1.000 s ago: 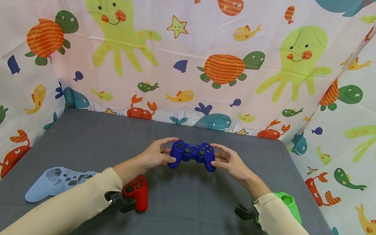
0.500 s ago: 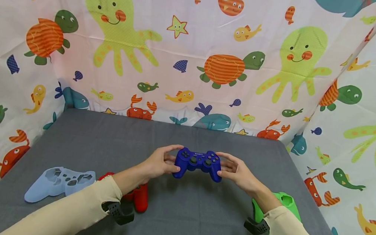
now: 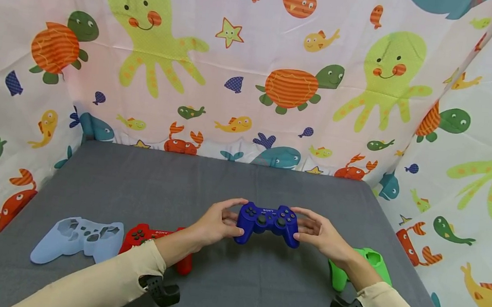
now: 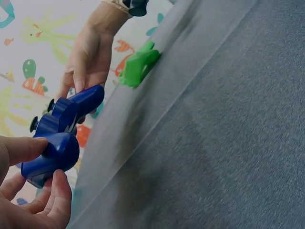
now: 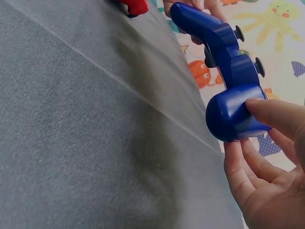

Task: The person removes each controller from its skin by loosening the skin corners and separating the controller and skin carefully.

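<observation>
A blue game controller (image 3: 268, 220) is held up over the grey table between both hands, its buttons and sticks facing the head camera. My left hand (image 3: 220, 223) grips its left end, the thumb on the handle's face and the fingers behind, as the left wrist view shows on the blue handle (image 4: 55, 157). My right hand (image 3: 321, 234) pinches the other end the same way; in the right wrist view the thumb lies on the rounded handle (image 5: 233, 114) with fingertips beneath. In both wrist views the controller stands apart from the cloth, with a shadow below it.
A red controller (image 3: 140, 234) lies partly behind the left forearm. Left of it is a pale blue controller-shaped shell (image 3: 82, 237). A green controller-shaped piece (image 3: 370, 262) lies partly under the right forearm. The grey tabletop (image 3: 243, 290) meets a curtain (image 3: 244, 75) printed with sea animals.
Both hands have moved the blue controller nearer and to the right. More of the red controller and the green piece shows beside the forearms. The head view has shifted slightly.
</observation>
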`<state>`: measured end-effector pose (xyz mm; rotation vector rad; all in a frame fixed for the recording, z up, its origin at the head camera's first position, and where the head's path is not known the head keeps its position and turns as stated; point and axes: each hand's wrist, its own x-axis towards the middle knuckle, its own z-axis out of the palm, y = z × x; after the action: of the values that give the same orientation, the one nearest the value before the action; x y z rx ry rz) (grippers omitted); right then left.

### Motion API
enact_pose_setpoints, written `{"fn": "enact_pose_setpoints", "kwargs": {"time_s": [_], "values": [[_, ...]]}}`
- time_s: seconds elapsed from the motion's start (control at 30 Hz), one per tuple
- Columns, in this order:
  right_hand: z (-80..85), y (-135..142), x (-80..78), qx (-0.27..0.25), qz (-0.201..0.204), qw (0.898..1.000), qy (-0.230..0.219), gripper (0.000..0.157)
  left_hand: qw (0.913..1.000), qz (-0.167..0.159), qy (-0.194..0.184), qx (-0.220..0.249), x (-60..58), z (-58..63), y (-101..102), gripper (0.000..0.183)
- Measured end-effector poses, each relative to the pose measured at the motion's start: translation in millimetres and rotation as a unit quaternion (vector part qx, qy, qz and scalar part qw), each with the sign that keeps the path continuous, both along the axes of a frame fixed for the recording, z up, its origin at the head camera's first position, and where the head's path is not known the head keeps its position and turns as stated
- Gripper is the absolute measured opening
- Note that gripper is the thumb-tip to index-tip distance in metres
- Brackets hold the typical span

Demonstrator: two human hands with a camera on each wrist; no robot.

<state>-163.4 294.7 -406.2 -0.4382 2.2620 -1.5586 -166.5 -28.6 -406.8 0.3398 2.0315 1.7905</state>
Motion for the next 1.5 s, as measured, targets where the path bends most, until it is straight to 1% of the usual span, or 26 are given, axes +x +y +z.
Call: {"fn": "enact_pose_setpoints", "kwargs": {"time_s": [0.23, 0.37, 0.53, 0.7, 0.9, 1.03, 1.17, 1.33, 1.5], "values": [[-4.1, 10.0, 6.6, 0.002, 0.002, 1.000, -0.003, 0.061, 1.0000, 0.003, 0.007, 0.003, 7.9, -4.5, 11.0, 0.068], [-6.1, 16.4, 9.9, -0.001, 0.007, 1.000, 0.000, 0.062, 0.9999, -0.003, 0.009, 0.006, 11.0, -5.9, 17.9, 0.068], [-5.6, 26.4, 15.8, 0.005, 0.005, 1.000, 0.006, 0.062, 0.9998, -0.012, 0.011, 0.011, 13.1, -8.6, 27.3, 0.068], [-4.1, 37.6, 20.9, 0.011, 0.000, 1.000, 0.000, 0.063, 0.9995, -0.019, 0.016, 0.021, 14.7, -11.5, 38.1, 0.069], [-3.1, 48.6, 25.5, 0.011, 0.012, 1.000, -0.003, 0.061, 0.9994, -0.024, 0.011, 0.024, 17.7, -12.7, 49.8, 0.070], [-2.7, 55.8, 29.3, 0.024, 0.006, 1.000, -0.003, 0.061, 0.9994, -0.026, 0.011, 0.022, 19.3, -15.4, 58.3, 0.070], [-3.1, 62.8, 33.7, 0.040, 0.004, 0.999, 0.000, 0.062, 0.9995, -0.023, 0.007, 0.019, 21.4, -20.7, 67.2, 0.070], [-2.2, 67.7, 37.8, 0.037, 0.013, 0.999, 0.007, 0.060, 0.9998, -0.015, 0.004, 0.012, 24.0, -25.0, 74.0, 0.071], [3.8, 68.8, 40.0, 0.045, 0.017, 0.998, 0.032, 0.058, 0.9998, -0.013, 0.000, 0.015, 25.4, -24.0, 74.8, 0.071]]}}
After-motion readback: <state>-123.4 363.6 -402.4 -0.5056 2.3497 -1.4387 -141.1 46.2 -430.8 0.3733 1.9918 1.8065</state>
